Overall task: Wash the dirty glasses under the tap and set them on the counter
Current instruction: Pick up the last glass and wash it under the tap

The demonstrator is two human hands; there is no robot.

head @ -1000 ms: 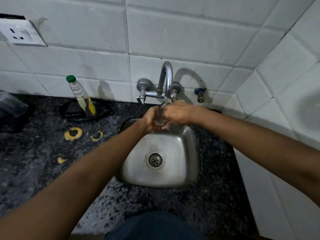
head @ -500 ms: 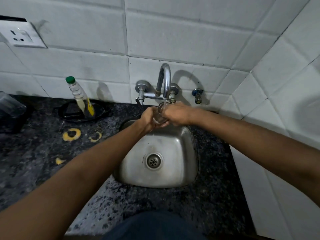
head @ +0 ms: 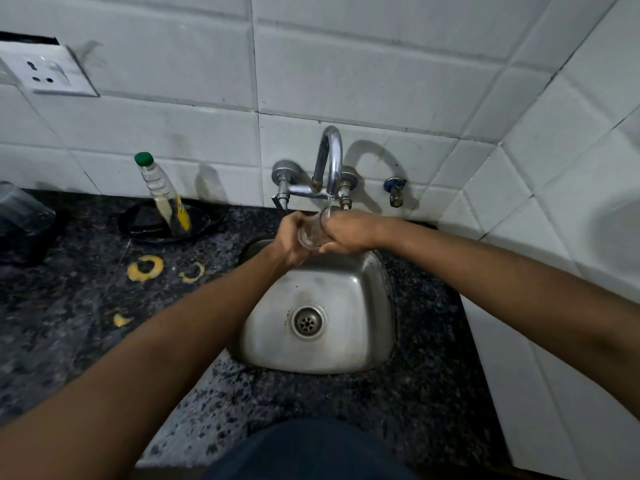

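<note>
Dim, sharp, wide-angle edge distortion

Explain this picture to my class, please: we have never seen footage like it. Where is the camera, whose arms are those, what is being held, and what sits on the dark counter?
There is no machine here. The picture comes from a wide-angle camera worn on a person's head, looking forward and down, so the two bare arms reaching in from below are that person's own.

Both hands meet over a small steel sink. The left hand and right hand each have a grip on one clear glass, held under the curved tap. A thin stream of water runs from the spout into it.

On the dark speckled counter, left of the sink, a bottle with a green cap leans in a shallow black dish. Nearer are a few yellow scraps; what they are is unclear. A wall socket sits on the white tiles.
</note>
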